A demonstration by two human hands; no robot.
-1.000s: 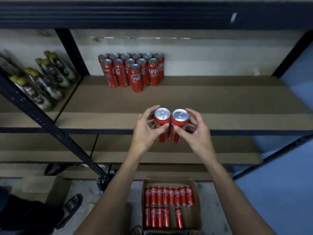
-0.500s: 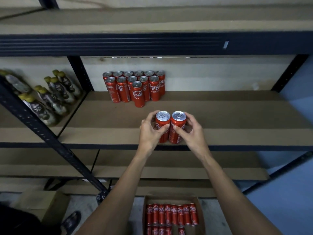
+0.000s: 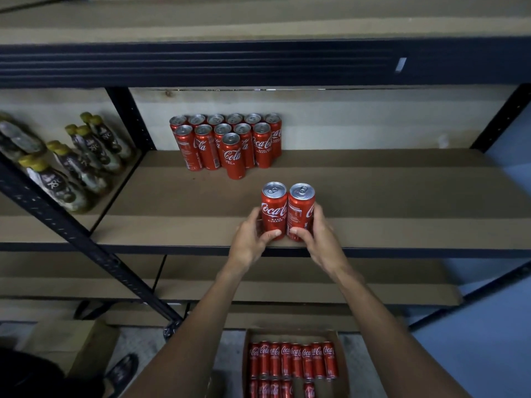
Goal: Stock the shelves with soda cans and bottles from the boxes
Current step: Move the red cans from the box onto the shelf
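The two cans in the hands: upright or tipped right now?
Upright. Both held cans show silver tops facing up, side by side, the left hand and right hand gripping their lower halves at the shelf front edge.

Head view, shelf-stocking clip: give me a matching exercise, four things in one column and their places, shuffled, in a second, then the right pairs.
Things:
1. Two red Coca-Cola cans
2. Block of red cans
3. Yellow-capped bottles
4. Cardboard box of cans

Places:
A. On the floor below the shelves
B. In the neighbouring shelf bay to the left
C. At the back of the middle shelf, by the wall
D. At the shelf's front edge, one in the left hand and one in the right hand

Pairs: 1-D, 2-C, 3-B, 4-A
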